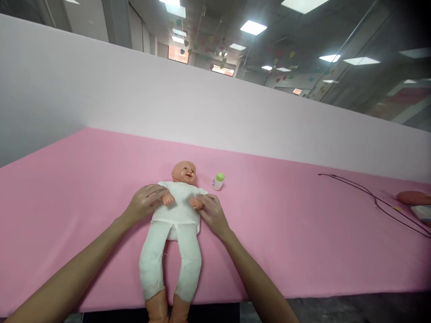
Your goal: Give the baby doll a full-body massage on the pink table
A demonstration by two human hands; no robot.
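A baby doll (182,206) in white cloth lies face up on the pink table surface (286,233), its head toward the far wall and its feet over the near edge. My left hand (148,202) has its fingers closed round the doll's arm on the left, near the small plastic hand. On the other side, my right hand (212,211) grips the doll's other arm just behind its hand. Both doll hands rest above the chest. A small white bottle (218,181) with a green cap is beside the doll's head, touched by neither hand.
A thin black cable (367,192) runs across the right part of the table. At the right edge lies a partly visible brown and white object (415,199). A white partition (215,112) stands along the far side.
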